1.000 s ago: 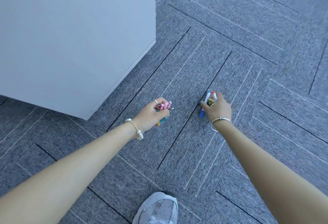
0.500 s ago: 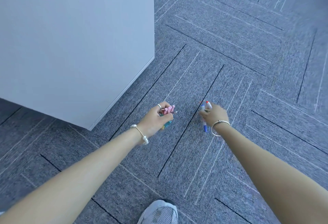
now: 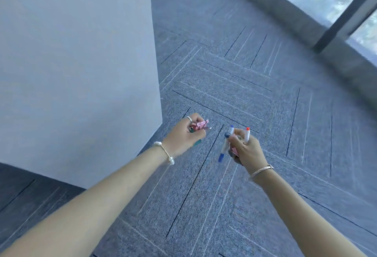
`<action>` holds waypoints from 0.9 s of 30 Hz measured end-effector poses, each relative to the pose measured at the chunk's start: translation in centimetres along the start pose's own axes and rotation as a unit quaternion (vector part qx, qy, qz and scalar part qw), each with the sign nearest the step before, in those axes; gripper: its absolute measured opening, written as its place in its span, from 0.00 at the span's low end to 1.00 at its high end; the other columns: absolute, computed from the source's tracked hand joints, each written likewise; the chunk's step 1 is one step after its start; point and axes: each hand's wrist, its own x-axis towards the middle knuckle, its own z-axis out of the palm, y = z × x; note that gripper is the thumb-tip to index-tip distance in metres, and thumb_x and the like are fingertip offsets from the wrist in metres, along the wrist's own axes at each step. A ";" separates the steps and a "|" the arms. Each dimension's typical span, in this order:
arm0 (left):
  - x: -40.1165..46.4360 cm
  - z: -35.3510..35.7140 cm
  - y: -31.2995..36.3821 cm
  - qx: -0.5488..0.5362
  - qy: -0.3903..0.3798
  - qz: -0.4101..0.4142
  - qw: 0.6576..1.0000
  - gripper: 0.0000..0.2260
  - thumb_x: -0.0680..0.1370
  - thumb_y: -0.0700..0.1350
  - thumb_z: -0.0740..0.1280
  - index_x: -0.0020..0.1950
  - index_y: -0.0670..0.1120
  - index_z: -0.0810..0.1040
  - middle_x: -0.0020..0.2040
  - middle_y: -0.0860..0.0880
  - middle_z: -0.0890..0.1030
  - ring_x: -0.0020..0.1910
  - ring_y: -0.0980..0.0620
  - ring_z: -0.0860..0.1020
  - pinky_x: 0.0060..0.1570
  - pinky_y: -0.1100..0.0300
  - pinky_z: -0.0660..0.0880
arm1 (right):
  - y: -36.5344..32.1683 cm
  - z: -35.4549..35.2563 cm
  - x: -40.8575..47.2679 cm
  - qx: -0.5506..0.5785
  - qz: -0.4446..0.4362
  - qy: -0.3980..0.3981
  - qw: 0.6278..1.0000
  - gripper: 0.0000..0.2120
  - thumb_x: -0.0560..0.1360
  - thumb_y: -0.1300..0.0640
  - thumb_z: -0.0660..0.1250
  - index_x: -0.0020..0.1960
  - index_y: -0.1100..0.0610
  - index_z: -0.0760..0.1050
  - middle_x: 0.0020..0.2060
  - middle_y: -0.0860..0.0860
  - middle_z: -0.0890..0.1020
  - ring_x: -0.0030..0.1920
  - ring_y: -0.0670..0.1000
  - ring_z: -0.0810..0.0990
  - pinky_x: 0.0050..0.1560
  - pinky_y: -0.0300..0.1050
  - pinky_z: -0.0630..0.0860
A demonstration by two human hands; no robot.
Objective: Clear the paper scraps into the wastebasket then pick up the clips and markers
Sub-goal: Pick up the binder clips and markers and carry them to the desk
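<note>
- Pink clips [image 3: 201,125] sit bunched in the left hand [image 3: 183,136], fingers curled tight round them; something teal pokes out below the palm.
- Markers [image 3: 226,144] stand roughly upright in the right hand [image 3: 247,150], which grips them mid-barrel, blue cap low, red tip high.
- Both hands hover close together above the grey carpet [image 3: 234,93], beside the white cabinet [image 3: 77,63].
- No scraps or wastebasket show; pick-up looks finished.
</note>
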 end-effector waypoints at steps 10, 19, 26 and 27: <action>-2.1 -5.0 31.2 0.092 0.050 0.082 0.991 0.06 0.71 0.43 0.65 0.41 0.53 0.70 0.38 0.50 0.69 0.30 0.62 0.66 0.29 0.70 0.61 | -30.9 -4.9 -8.3 0.036 -0.100 0.003 0.994 0.06 0.75 0.63 0.61 0.40 0.56 0.73 0.22 0.53 0.66 0.23 0.49 0.62 0.20 0.33 0.59; -10.2 -12.5 53.4 0.099 0.127 0.091 0.983 0.04 0.67 0.53 0.61 0.40 0.58 0.69 0.40 0.50 0.70 0.34 0.61 0.67 0.32 0.69 0.61 | -54.1 -6.3 -18.8 0.044 -0.140 -0.053 0.988 0.04 0.74 0.57 0.64 0.42 0.57 0.74 0.20 0.48 0.67 0.25 0.50 0.64 0.22 0.36 0.59; -19.4 -18.8 60.8 0.147 0.236 0.075 0.958 0.10 0.69 0.43 0.66 0.38 0.57 0.68 0.39 0.48 0.71 0.38 0.60 0.69 0.36 0.75 0.62 | -62.2 -2.4 -25.6 0.027 -0.158 -0.116 0.980 0.06 0.74 0.58 0.64 0.39 0.56 0.73 0.21 0.50 0.68 0.23 0.50 0.66 0.21 0.34 0.61; -21.0 -19.6 60.9 0.153 0.257 0.066 0.952 0.09 0.69 0.44 0.66 0.38 0.57 0.68 0.40 0.47 0.71 0.37 0.60 0.69 0.36 0.75 0.63 | -62.6 -1.4 -26.4 0.024 -0.162 -0.128 0.978 0.05 0.74 0.58 0.64 0.40 0.56 0.74 0.21 0.49 0.68 0.23 0.50 0.66 0.21 0.34 0.61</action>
